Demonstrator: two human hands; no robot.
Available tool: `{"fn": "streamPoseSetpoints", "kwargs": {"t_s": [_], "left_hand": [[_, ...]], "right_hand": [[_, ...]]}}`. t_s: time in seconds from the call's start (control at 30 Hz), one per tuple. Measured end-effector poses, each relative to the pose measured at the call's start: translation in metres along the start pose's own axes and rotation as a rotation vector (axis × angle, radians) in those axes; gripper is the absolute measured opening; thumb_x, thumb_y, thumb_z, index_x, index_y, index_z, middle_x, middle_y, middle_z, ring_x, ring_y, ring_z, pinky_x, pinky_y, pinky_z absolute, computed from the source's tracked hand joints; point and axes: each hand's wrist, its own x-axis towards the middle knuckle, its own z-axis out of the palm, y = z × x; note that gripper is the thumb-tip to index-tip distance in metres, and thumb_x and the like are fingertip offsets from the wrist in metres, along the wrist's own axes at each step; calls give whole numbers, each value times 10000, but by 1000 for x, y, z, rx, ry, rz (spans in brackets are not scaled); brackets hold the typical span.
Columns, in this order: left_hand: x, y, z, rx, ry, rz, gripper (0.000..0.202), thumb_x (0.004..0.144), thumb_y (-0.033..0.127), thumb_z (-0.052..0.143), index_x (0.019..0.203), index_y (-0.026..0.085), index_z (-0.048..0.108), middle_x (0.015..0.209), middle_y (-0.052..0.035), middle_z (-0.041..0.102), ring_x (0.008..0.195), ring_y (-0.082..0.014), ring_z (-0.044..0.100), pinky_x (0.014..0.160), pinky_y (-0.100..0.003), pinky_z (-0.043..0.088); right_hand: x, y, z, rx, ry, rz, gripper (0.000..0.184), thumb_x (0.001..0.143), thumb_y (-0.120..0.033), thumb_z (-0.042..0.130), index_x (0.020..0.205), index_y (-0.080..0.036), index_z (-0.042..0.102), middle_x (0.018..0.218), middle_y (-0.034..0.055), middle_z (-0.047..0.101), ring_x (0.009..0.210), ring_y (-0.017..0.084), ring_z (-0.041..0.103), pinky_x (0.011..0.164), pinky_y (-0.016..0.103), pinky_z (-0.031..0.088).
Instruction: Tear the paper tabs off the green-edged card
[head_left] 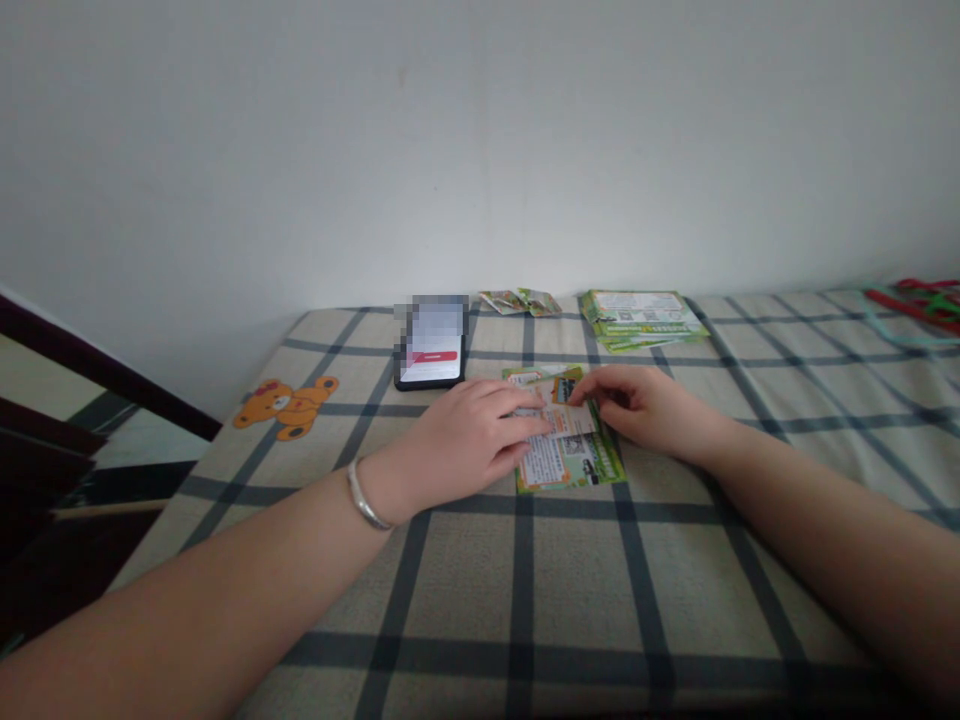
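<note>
A green printed leaflet (574, 462) lies flat on the checked cloth (525, 580) in the middle. My left hand (469, 435), with a silver bangle on the wrist, rests on the leaflet's left side, fingers curled and pressing down on the paper. My right hand (645, 405) sits at the leaflet's upper right, thumb and forefinger pinched on a folded part of it.
A phone (433, 342) with a lit screen lies behind the hands. A stack of green leaflets (641, 318) sits at the back, with small folded ones (521, 301) left of it. Red and green items (919, 300) lie far right. The cloth's left edge drops off near a bear print (285, 405).
</note>
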Motion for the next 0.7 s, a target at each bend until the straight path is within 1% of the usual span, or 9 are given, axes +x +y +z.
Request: {"fn": "streamPoseSetpoints", "kwargs": {"t_s": [0.03,0.1,0.17,0.23,0.37,0.5,0.6,0.7], "left_hand": [[0,0,0,-3,-5,-5,283,879,220,585,1157,234,636,1230,-61,603,1135,-217,542,1001,-443,451],[-1,0,1,-7,-3,-9,291,880,222,585,1167,236,634,1234,-59,604,1135,-214,546,997,-435,459],[-1,0,1,-12,10,-9,299,878,218,588,1172,241,634,1230,-56,612,1135,-206,552,999,-431,461],[-1,0,1,-21,22,-3,310,871,208,596,1177,244,632,1226,-54,619,1138,-197,557,1004,-423,463],[0,0,1,-16,42,12,310,861,201,606,1166,246,640,1215,-54,629,1118,-199,572,989,-424,477],[-1,0,2,-15,41,9,286,874,210,591,1155,230,641,1222,-57,628,1127,-202,569,996,-419,472],[-1,0,2,-22,38,13,283,879,213,582,1158,219,631,1236,-52,623,1133,-202,564,1006,-414,464],[-1,-1,3,-21,38,36,266,894,229,562,1152,212,627,1247,-55,614,1135,-208,561,1018,-422,451]], "right_hand": [[0,1,-1,-18,-12,-28,318,736,-43,469,901,-207,686,775,-8,681,635,114,581,580,229,449],[0,2,-3,-60,-32,-125,344,715,-34,493,937,-212,687,801,-3,676,669,118,581,616,237,452],[0,4,-6,-128,-41,-235,312,729,-55,537,936,-223,699,820,8,673,735,138,591,683,267,457],[-1,5,-9,-200,-21,-306,253,760,-96,575,917,-234,718,821,22,664,778,158,592,721,295,451],[-2,5,-12,-273,0,-362,170,803,-188,626,906,-261,740,811,26,637,786,165,573,707,305,437],[-2,2,-12,-242,-25,-422,120,844,-272,643,919,-280,736,908,28,665,853,168,579,763,323,439],[0,2,-10,-190,-62,-443,124,885,-253,596,934,-242,709,970,34,688,913,171,595,844,351,443],[1,2,-9,-124,-85,-441,118,895,-213,569,943,-209,677,959,38,699,965,175,602,884,350,457]]}}
